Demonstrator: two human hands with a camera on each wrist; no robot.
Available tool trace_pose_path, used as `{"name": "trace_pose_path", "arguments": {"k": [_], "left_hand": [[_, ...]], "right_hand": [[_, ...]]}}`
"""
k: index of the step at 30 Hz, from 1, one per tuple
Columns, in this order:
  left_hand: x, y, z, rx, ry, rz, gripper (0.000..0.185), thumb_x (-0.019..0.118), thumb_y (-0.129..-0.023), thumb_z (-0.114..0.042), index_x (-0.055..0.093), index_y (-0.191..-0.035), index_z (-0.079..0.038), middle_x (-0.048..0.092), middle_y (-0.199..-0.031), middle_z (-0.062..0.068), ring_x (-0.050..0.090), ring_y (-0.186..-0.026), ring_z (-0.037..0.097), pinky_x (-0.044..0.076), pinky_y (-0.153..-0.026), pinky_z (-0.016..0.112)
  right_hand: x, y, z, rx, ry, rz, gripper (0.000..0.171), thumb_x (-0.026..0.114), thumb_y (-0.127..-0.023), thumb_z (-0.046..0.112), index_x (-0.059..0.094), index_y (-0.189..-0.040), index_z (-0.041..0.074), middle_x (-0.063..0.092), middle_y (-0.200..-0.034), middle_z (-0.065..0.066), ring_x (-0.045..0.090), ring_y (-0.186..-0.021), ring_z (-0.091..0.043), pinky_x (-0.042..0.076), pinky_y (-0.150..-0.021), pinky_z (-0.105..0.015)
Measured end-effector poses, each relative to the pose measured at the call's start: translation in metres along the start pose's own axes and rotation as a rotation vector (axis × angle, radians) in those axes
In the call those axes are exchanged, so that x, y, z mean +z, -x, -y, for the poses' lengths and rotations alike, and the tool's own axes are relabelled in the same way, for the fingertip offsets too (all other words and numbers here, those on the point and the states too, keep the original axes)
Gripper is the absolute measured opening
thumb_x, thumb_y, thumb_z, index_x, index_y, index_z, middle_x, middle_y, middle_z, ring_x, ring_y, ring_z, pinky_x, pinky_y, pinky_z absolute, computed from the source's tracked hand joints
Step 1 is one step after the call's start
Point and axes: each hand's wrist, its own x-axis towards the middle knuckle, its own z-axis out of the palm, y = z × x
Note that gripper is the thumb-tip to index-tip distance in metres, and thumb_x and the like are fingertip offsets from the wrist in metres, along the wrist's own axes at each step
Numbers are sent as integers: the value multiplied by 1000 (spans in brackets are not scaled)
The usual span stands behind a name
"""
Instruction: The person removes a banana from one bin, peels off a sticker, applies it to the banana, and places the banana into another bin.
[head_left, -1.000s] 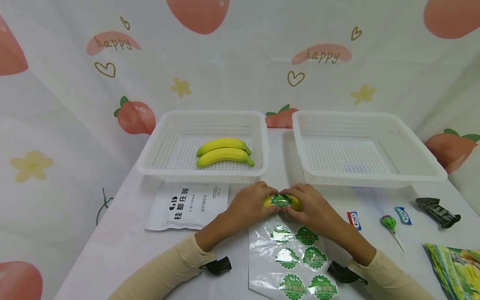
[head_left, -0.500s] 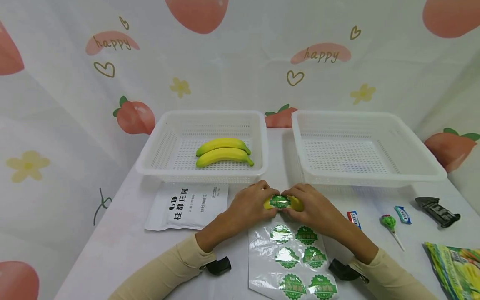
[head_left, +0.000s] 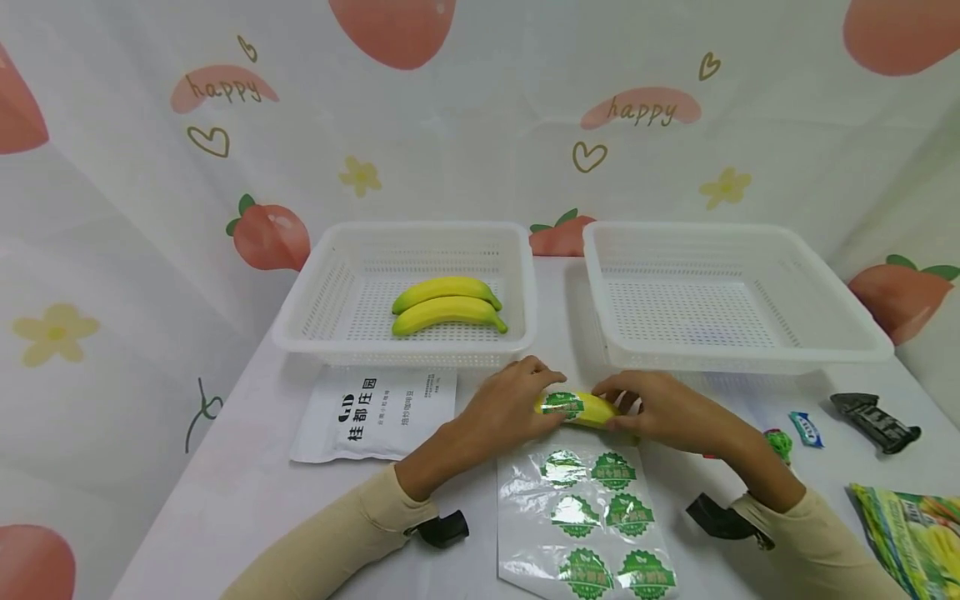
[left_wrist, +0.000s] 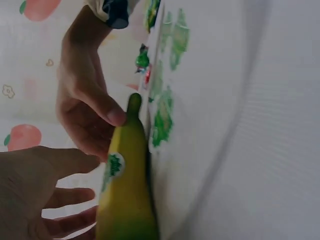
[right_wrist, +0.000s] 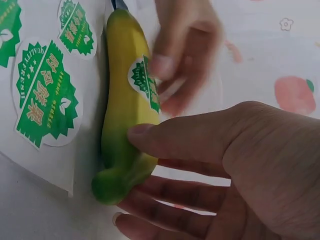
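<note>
On the surface (head_left: pixel 247 492), near the sticker sheet (head_left: pixel 592 525), the left hand (head_left: pixel 510 408) is curling round one end of a banana (head_left: pixel 588 409) while the right hand (head_left: pixel 663 410) is pinching the other, steadying its fresh green sticker (head_left: pixel 562 403). Behind, the left basket (head_left: pixel 315 325) is holding two bananas (head_left: pixel 448 305); the right basket (head_left: pixel 840 333) is sitting bare.

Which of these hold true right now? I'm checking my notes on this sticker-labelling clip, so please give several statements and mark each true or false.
1. The banana between the hands bears a green sticker. True.
2. The left basket holds three bananas. False: it holds two.
3. The right basket holds no bananas. True.
4. The sticker sheet lies inside a basket. False: it lies on the table, near the person.
5. The right hand grips the banana's end while the left hand touches the other end. True.
</note>
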Motion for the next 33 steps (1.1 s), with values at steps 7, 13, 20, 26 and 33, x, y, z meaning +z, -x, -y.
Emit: {"name": "trace_pose_path", "arguments": {"k": [7, 13, 20, 26, 33], "left_hand": [[-8, -32, -15, 21, 313, -67, 50, 68, -106, -31, 58, -151, -11, 61, -137, 11, 68, -118, 23, 56, -93, 25], [-3, -62, -19, -46, 501, -44, 59, 66, -107, -34, 48, -159, -14, 56, -148, 15, 70, -122, 23, 58, -92, 24], [5, -73, -17, -47, 573, -82, 58, 69, -105, -27, 50, -158, -15, 57, -149, 10, 72, -121, 21, 58, -92, 23], [5, -72, -17, -34, 593, -79, 59, 69, -105, -25, 48, -159, -11, 57, -149, 11, 72, -121, 22, 58, -92, 22], [5, -71, -17, -33, 583, -74, 60, 69, -106, -27, 47, -160, -10, 57, -149, 11, 72, -120, 20, 57, -92, 20]], "right_hand": [[0, -2, -2, 12, -27, 10, 39, 84, -92, 21, 70, -126, 7, 73, -116, -1, 68, -97, -14, 57, -80, -33], [1, -3, -2, 14, -35, 10, 38, 84, -91, 19, 70, -123, 7, 73, -117, -2, 68, -98, -14, 58, -83, -35], [3, -4, -2, 24, -39, 10, 47, 85, -90, 23, 67, -129, 4, 73, -122, -8, 70, -101, -18, 60, -87, -44], [-4, -1, 1, -2, 7, -1, 43, 84, -92, 21, 70, -128, 1, 75, -117, -5, 71, -99, -17, 60, -84, -38], [-39, 28, 8, -18, -6, -25, 39, 84, -91, 14, 72, -127, 5, 75, -113, -2, 70, -96, -17, 60, -70, -28]]}}
